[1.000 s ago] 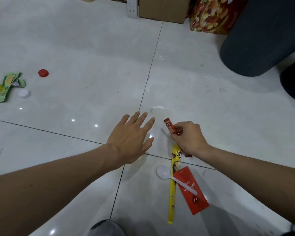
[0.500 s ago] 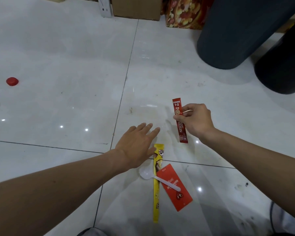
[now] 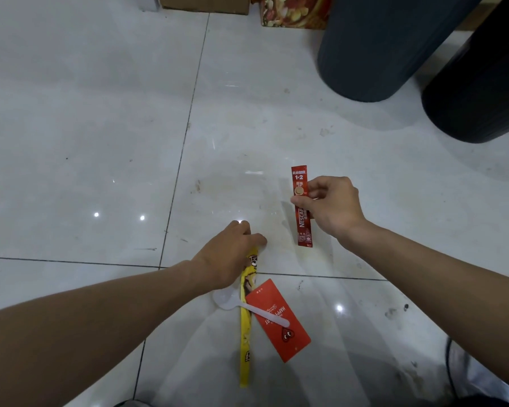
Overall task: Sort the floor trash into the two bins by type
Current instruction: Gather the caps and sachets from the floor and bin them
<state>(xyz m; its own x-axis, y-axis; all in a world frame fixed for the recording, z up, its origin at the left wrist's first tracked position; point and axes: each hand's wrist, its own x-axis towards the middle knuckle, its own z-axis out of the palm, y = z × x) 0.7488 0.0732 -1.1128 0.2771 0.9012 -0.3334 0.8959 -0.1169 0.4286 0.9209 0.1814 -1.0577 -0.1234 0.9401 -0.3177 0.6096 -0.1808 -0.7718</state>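
**Two pickups, loose pile underneath**

Risks: the left hand (image 3: pixel 232 254) curls its fingers onto the top end of the wrapper (image 3: pixel 245 327), apparently pinching it. The spoon (image 3: pixel 247 306) lies across the wrapper and the card (image 3: pixel 279 321), so a quick lift could flick both aside. The right hand (image 3: pixel 332 207) pinches the sachet (image 3: pixel 301 207) mid-length. That thin grip could slip before the grey bin (image 3: pixel 379 45) or black bin (image 3: pixel 476 83).

Looks: the wrapper is long, yellow and creased, flat on the floor (image 3: pixel 100 142). The sachet is narrow, red and printed, held near upright above the tiles.
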